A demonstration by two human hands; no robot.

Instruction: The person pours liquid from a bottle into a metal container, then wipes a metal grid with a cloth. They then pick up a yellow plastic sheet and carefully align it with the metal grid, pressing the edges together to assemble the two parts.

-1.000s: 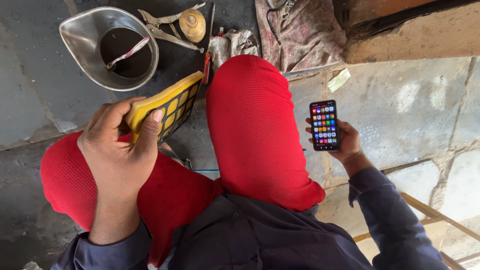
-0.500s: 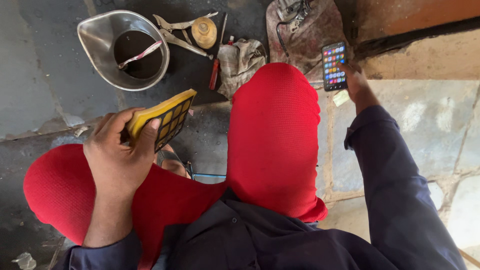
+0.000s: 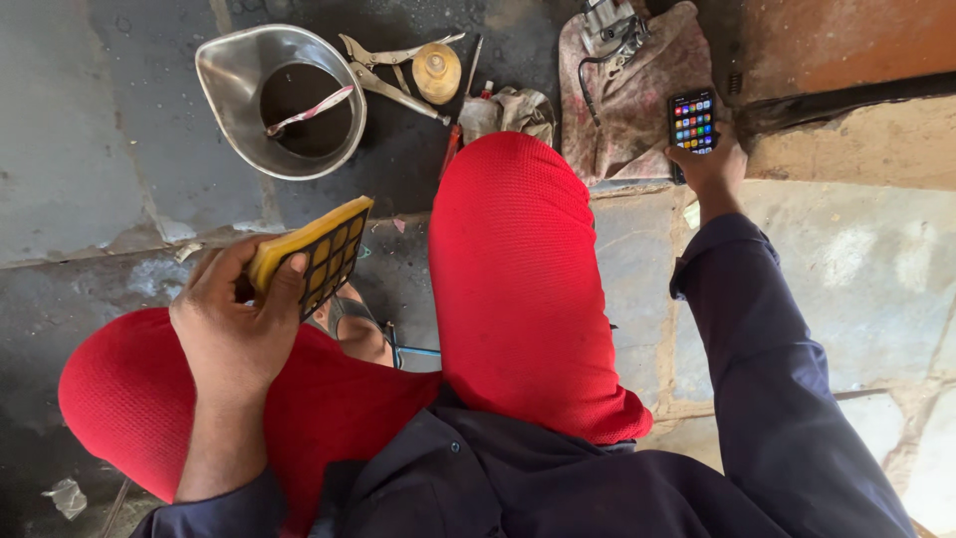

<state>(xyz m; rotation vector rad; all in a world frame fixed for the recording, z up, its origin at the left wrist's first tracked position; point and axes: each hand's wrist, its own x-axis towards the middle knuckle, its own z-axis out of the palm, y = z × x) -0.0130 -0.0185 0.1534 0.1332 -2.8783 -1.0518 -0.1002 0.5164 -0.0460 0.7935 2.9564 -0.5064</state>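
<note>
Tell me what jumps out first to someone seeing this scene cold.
The bright red trousers fill the middle of the view, knees bent over a grey stone floor. The left hand grips a yellow grid-patterned block at lower left, while the right hand reaches out at upper right holding a lit phone above a stained cloth. A metal funnel-shaped bowl sits on the floor at top left.
</note>
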